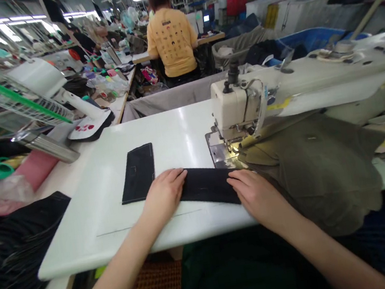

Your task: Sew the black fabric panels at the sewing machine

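A long black fabric strip (206, 186) lies flat on the white sewing table (92, 178), in front of the needle area of the sewing machine (236, 109). On the strip's left end rests my left hand (164, 194), its fingers close together; whether they pinch the cloth is hidden. My right hand (255, 193) has its fingers on the strip's right end, the fingertips slightly apart. Left of my left hand is a smaller black fabric piece (138, 173) with light stitching along its edges. Olive fabric (318, 164) is bunched under the machine arm on the right.
Dark fabric pieces (14, 258) are piled at the left, near a metal bottle (48, 146) and a white fan-like device (82, 108). A person in a yellow shirt (173, 41) sits ahead. A blue bin (317, 39) stands behind the machine.
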Available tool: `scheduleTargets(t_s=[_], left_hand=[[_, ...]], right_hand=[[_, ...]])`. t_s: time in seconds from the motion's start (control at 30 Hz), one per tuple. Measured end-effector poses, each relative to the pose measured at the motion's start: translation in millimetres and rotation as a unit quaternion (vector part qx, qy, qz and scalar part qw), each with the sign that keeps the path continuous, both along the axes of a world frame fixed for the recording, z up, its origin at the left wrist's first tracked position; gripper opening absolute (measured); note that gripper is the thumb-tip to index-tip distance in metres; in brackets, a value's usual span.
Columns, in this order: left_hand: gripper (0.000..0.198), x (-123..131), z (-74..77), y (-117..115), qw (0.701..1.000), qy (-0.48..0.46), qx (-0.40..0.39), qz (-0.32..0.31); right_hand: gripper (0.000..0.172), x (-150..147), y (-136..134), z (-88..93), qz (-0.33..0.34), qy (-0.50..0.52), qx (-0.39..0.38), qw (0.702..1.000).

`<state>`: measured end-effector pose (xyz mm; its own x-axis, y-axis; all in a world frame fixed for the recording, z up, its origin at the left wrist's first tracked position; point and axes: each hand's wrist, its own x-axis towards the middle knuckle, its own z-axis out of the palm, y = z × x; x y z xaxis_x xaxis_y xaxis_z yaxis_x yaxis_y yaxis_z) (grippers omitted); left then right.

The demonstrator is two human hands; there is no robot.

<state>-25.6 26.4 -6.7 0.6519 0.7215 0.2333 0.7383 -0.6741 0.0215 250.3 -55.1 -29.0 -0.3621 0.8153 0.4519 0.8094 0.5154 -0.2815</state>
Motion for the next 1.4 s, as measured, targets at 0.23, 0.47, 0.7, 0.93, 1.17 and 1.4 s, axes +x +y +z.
scheduleTargets(t_s=[0.23,0.47,0.7,0.93,1.17,1.4], left_hand=[[0.033,77,20.2,0,0.998,0.038,0.02,0.042],[0.04,104,5.0,-38,0.999,0.048,-0.01,0.012],[0.044,95,1.7,6,0.995,0.038,-0.034,-0.083],[0.039,106,2.1,32,0.994,0.018,-0.041,-0.102],[0.038,109,-6.5,36,0.995,-0.015,-0.046,-0.083],[0.036,109,-10.5,39,0.995,-0.039,-0.046,-0.084]], right_hand=[[0.035,-24,-18,1.7,-0.115,-0.067,-0.017,0.991],[0.025,-2,-14,3.1,-0.05,-0.024,0.001,0.998],[0.024,13,1,4.9,-0.043,-0.059,0.023,0.997],[0.028,6,10,0.5,-0.097,-0.057,0.004,0.994],[0.029,0,10,-3.9,-0.135,-0.034,-0.009,0.99],[0.029,-1,9,-2.6,-0.145,-0.032,-0.006,0.989]])
